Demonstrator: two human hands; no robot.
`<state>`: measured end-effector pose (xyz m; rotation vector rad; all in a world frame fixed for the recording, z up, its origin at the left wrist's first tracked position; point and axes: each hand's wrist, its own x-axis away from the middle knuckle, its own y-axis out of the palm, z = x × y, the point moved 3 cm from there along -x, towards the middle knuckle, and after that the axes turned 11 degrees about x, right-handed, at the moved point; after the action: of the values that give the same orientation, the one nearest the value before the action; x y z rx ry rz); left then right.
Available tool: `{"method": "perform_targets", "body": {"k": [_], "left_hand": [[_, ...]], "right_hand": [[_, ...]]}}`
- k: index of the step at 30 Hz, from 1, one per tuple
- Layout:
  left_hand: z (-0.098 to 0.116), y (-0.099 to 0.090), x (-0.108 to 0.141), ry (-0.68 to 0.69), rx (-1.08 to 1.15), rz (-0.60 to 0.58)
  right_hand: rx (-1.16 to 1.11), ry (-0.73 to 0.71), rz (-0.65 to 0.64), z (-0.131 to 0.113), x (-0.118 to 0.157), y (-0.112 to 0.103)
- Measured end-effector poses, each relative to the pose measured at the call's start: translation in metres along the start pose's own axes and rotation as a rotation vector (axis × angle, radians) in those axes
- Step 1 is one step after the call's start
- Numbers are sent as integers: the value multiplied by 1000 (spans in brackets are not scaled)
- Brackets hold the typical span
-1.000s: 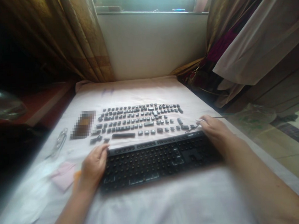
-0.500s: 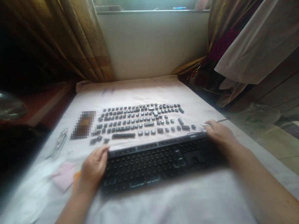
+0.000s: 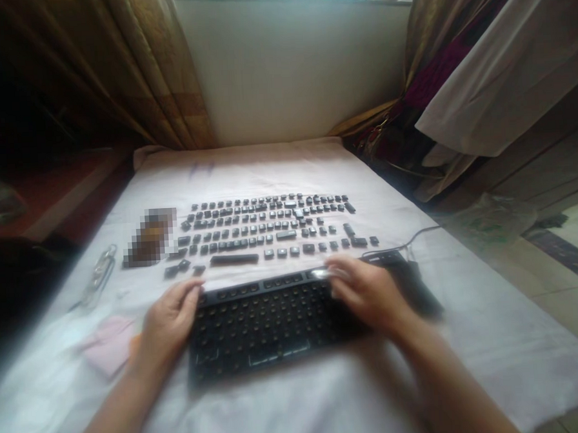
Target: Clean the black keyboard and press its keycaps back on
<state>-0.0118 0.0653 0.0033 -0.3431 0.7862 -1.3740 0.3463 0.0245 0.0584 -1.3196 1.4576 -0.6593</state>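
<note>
A black keyboard base (image 3: 275,327) with its keycaps off lies on the white cloth, slightly tilted. My left hand (image 3: 171,319) grips its upper left corner, thumb and fingers closed. Over the upper middle of the base is my right hand (image 3: 365,290), its fingers closed on a small whitish object (image 3: 320,273), blurred and too small to name. Beyond the base, loose black keycaps lie in rows, with the long space bar key (image 3: 234,259) in the nearest row.
A pixelated brown object (image 3: 150,238) lies left of the keycaps, near a clear narrow packet (image 3: 99,273). Closer in are a pink cloth (image 3: 109,345) and white fabric (image 3: 31,385). A black cable (image 3: 411,239) runs off the right edge. Curtains hang behind.
My right hand has moved left from the keyboard's upper right corner to its upper middle, carrying the whitish object. My left hand stays at the left corner. The view has tilted down slightly.
</note>
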Motion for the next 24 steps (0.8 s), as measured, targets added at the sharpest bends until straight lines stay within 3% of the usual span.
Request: {"method": "perform_targets", "body": {"k": [13, 24], "left_hand": [[0, 1, 6, 65, -4, -53], [1, 1, 7, 62, 3, -72]], "right_hand": [[319, -272, -167, -48, 0, 24], [431, -166, -168, -21, 7, 13]]}}
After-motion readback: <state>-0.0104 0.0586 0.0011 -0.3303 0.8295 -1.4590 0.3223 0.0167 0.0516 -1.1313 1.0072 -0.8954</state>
